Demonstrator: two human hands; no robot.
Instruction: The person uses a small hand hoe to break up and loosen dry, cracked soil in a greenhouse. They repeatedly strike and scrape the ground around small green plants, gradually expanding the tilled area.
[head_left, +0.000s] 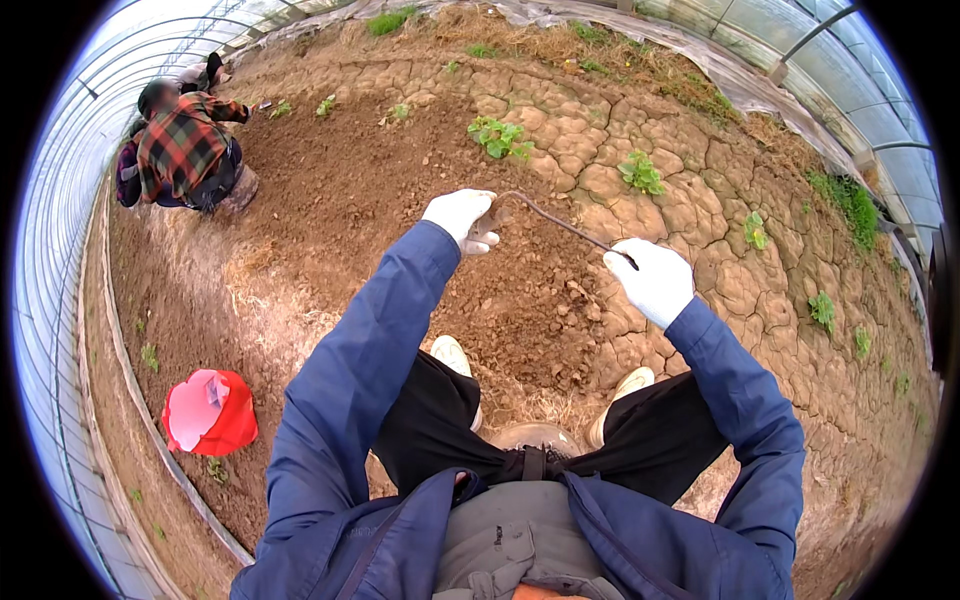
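My right hand (652, 277), in a white glove, grips the handle end of a small hand hoe (559, 220). The tool's thin, dark metal neck runs up and to the left, bending down near its head. At that head, my left hand (459, 219), also white-gloved, curls its thumb and fingers around the soil-coloured blade (493, 216), which is partly hidden. Both hands are above loose, crumbly brown soil (517, 315) in front of my shoes. A leafy green seedling (499, 137) grows beyond the tool.
Cracked, dry soil (712, 255) with several seedlings, including a nearby one (641, 172), spreads rightward. A red bag (212, 412) sits at left. Someone in a plaid shirt (180, 142) crouches at upper left, with another person partly hidden beyond. Greenhouse plastic walls (840, 67) curve around.
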